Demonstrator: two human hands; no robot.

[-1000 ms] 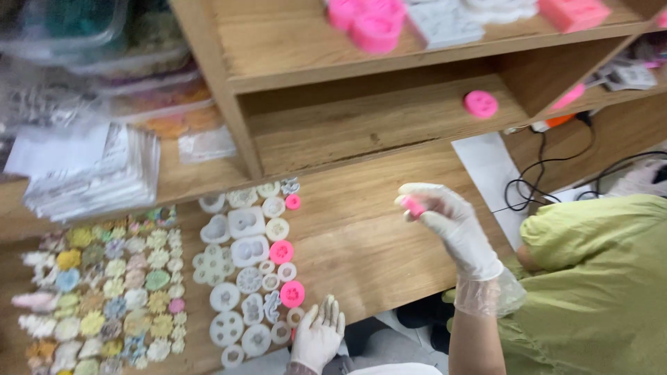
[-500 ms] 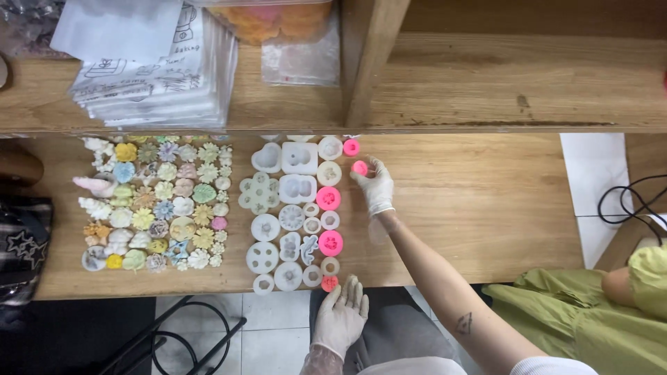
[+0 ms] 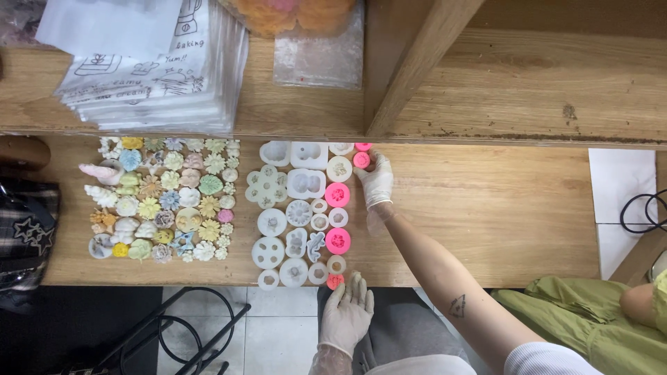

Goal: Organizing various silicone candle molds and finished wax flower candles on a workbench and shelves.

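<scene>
Pink mould [image 3: 361,160], small and round, sits at my right hand's [image 3: 376,182] gloved fingertips, which curl loosely around its right side near the back edge of the wooden counter [image 3: 486,208]; I cannot tell whether I have actually pinched it. It looks light, soft and rubbery, best taken by the rim. My left hand [image 3: 347,312] lies flat and open at the front edge, holding nothing, beside another pink mould [image 3: 335,281]. White moulds [image 3: 295,208] fill rows leftward, pastel flower casts [image 3: 167,198] beyond.
</scene>
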